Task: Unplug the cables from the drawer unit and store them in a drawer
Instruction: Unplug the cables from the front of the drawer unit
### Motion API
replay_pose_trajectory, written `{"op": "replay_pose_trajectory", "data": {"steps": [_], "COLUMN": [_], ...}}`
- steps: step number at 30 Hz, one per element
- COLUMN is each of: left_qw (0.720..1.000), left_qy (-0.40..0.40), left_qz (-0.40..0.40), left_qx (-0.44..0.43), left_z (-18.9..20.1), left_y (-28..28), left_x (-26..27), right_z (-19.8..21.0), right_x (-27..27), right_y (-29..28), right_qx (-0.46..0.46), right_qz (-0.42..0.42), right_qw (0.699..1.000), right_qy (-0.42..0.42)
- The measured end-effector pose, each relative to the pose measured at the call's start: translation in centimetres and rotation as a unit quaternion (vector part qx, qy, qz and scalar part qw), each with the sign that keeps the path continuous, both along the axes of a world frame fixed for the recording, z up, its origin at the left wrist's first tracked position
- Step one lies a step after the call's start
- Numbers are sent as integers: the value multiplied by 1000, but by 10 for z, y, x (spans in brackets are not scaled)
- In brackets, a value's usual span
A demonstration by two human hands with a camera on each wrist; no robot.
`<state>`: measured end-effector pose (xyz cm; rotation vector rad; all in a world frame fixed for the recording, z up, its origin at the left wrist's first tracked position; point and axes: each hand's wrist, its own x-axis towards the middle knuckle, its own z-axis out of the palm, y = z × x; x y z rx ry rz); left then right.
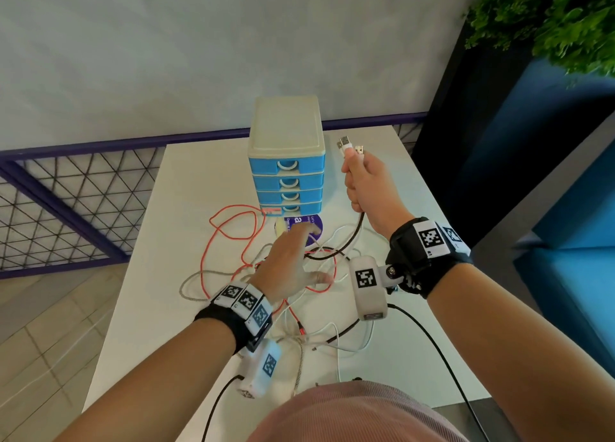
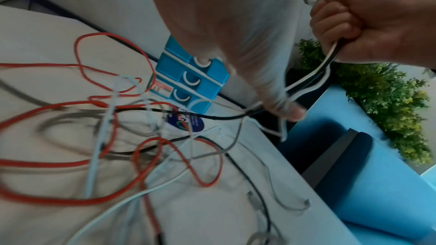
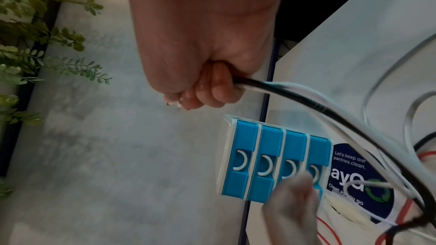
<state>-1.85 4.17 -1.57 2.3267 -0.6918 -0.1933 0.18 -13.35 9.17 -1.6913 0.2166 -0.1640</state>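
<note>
The drawer unit (image 1: 286,162) (image 3: 271,163) stands at the back of the white table (image 1: 186,182), with several blue drawers, all closed. My right hand (image 1: 357,182) (image 3: 207,85) is raised to its right and grips a bundle of black and white cables (image 3: 306,103) (image 2: 313,77), their USB plugs (image 1: 347,145) sticking out above the fist. My left hand (image 1: 299,248) is open, its fingers stretched over the tangle toward the bottom drawer. A red cable (image 1: 233,228) (image 2: 59,156) runs to a plug (image 1: 271,211) at the unit's bottom left.
Grey, white and black cables lie tangled across the table's near half. A round purple sticker (image 1: 306,225) sits in front of the unit. A purple mesh railing (image 1: 66,189) runs on the left, with blue seating (image 1: 565,208) and a plant (image 1: 549,16) on the right.
</note>
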Motion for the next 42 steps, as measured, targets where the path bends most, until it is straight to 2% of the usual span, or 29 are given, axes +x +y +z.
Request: {"op": "replay_pose_trajectory", "data": {"steps": [3, 6, 9, 13, 16, 19, 21, 22, 24, 26, 29, 32, 34, 38, 42], "left_qw": [999, 994, 964, 914, 887, 889, 910, 930, 975, 993, 985, 955, 938, 929, 947], "left_qy": [-33, 32, 3, -23, -48, -58, -32, -2, 68, 103, 133, 158, 152, 99, 25], "left_qz": [17, -52, -177, -268, -296, -286, -259, -226, -142, -60, 19, 70, 79, 69, 77], "left_qx": [0, 89, 200, 305, 351, 352, 323, 288, 155, 21, -104, -242, -301, -349, -310], "left_z": [-8, -22, -31, -39, -44, -49, -47, -42, -29, -6, 36, 78, 102, 130, 124], "left_y": [19, 33, 34, 20, 13, 11, 13, 14, 16, 18, 18, 16, 11, 3, -1], "left_x": [-6, -10, -17, -19, -19, -18, -14, -11, -4, 4, 18, 28, 29, 27, 29], "right_z": [-7, -12, -14, -9, -6, -5, -4, -4, -3, -2, 5, 11, 11, 9, 5], "right_x": [0, 0, -1, -6, -8, -8, -8, -8, -7, -4, 2, 8, 8, 1, -11], "right_y": [-3, -7, -7, -5, -3, -3, -2, -2, -3, -3, -4, -1, 1, 12, 25], "right_qx": [15, 25, 13, -2, -22, -38, -31, -33, -41, -45, -60, -87, -90, -38, 41], "right_qz": [-10, -27, -29, -11, 10, 25, 33, 35, 30, 15, -8, -5, 19, 98, 163], "right_qw": [1000, 999, 999, 1000, 999, 997, 997, 997, 997, 998, 998, 995, 995, 994, 986], "right_qy": [5, 12, 11, 26, 42, 61, 66, 64, 50, 30, -14, -44, -49, -25, -6]}}
